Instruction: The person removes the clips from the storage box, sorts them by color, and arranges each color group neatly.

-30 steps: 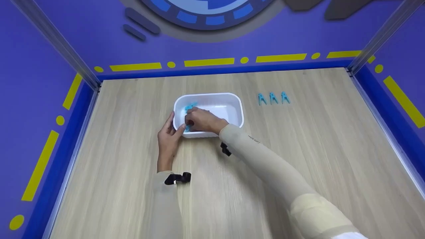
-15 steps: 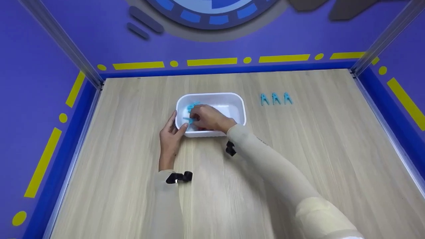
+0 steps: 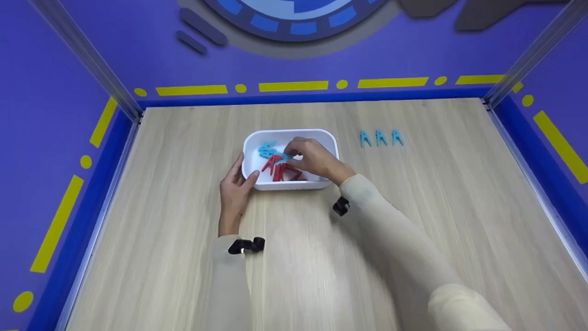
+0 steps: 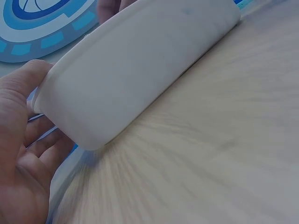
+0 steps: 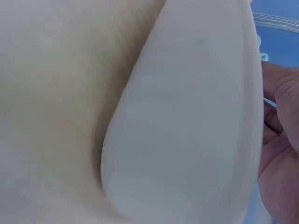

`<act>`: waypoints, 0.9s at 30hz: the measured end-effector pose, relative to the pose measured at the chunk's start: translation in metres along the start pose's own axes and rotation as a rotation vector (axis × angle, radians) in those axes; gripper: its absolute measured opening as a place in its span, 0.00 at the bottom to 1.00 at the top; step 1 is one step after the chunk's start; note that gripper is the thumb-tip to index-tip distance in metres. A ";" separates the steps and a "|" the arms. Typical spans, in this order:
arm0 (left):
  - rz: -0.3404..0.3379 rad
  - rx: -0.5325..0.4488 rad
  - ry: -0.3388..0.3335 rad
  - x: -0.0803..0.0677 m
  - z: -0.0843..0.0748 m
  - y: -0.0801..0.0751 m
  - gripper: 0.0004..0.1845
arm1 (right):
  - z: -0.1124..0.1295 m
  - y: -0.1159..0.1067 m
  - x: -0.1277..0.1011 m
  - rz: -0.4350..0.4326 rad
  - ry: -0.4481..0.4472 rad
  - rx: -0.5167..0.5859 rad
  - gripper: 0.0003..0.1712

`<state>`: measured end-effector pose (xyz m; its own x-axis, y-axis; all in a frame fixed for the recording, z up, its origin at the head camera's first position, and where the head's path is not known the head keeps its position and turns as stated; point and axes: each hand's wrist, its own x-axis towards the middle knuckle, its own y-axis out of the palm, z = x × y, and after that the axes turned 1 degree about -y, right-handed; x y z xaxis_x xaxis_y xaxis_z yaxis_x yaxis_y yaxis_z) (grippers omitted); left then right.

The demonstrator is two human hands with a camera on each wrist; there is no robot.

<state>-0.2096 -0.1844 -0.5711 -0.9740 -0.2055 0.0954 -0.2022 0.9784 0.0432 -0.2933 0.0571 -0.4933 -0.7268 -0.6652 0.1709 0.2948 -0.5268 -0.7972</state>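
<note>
A white plastic tub [image 3: 257,185] stands on the table. My left hand [image 3: 234,195] holds its left front corner, thumb at the rim and fingers along the outer wall; the left wrist view shows this grip on the tub [image 4: 117,74]. My right hand [image 3: 317,158] reaches into the tub and pinches a light blue clothespin [image 3: 284,157], mostly hidden by the fingers. More blue clothespins [image 3: 266,149] lie at the tub's left. Several red clothespins [image 3: 279,172] lie in the front middle, below the right fingertips. In the right wrist view the tub's wall covers the fingertips.
Three light blue clothespins [image 3: 380,138] stand in a row on the wooden table [image 3: 294,257], right of the tub. Purple-blue panels [image 3: 367,59] with yellow marks enclose the table at the back and both sides.
My right hand has moved right inside the tub, from its left end toward the middle, with the blue clothespin. Red clothespins now show. My left hand keeps its grip on the tub.
</note>
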 end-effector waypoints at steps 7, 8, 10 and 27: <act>-0.007 0.010 -0.003 0.000 0.001 0.001 0.38 | -0.011 -0.024 -0.024 -0.030 0.034 -0.043 0.14; -0.009 0.011 -0.003 0.000 0.001 0.001 0.38 | -0.012 -0.027 -0.027 -0.035 0.043 -0.044 0.14; -0.009 0.020 -0.005 0.000 0.000 0.001 0.38 | -0.015 -0.034 -0.033 -0.048 0.065 -0.044 0.14; -0.017 0.005 0.004 0.000 -0.001 0.001 0.38 | -0.052 -0.079 -0.068 -0.197 0.084 -0.028 0.12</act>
<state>-0.2093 -0.1830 -0.5701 -0.9699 -0.2225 0.0985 -0.2196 0.9748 0.0401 -0.2990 0.1717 -0.4720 -0.8184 -0.5035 0.2768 0.1253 -0.6266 -0.7692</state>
